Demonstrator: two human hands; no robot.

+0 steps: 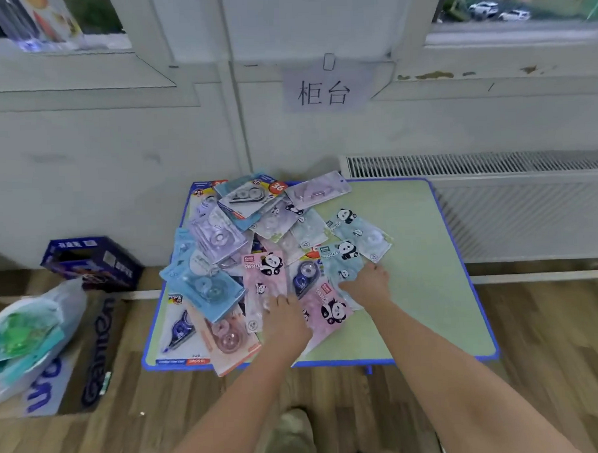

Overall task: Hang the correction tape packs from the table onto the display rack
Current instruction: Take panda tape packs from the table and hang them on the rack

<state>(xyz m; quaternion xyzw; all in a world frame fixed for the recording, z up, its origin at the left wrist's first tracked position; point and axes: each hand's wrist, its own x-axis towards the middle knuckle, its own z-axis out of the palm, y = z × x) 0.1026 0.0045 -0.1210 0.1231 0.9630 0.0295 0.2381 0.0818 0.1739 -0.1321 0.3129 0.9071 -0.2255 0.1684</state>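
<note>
Small green table (429, 255) with blue edging, set against a pale wall under a window; wood floor. Display rack not in view.

Left hand (283, 317): lies on a pink panda pack (264, 286); whether the fingers pinch it, cannot tell. Right hand (366, 282): fingers bent onto a light-blue panda pack (342, 262); grip not clear.

Both packs sit at the near edge of a loose heap of correction tape packs (243, 249) covering the table's left half.

Judgement: pick-up step. Take one pack per hand by the card edge, lift from the top layer so neighbours do not slide off, and keep the hang hole free.

Legible: "PANDA" on panda cards; "36" on a red badge (277, 187); wall paper sign (324, 90) reads "柜台". Other print is too blurred.
</note>
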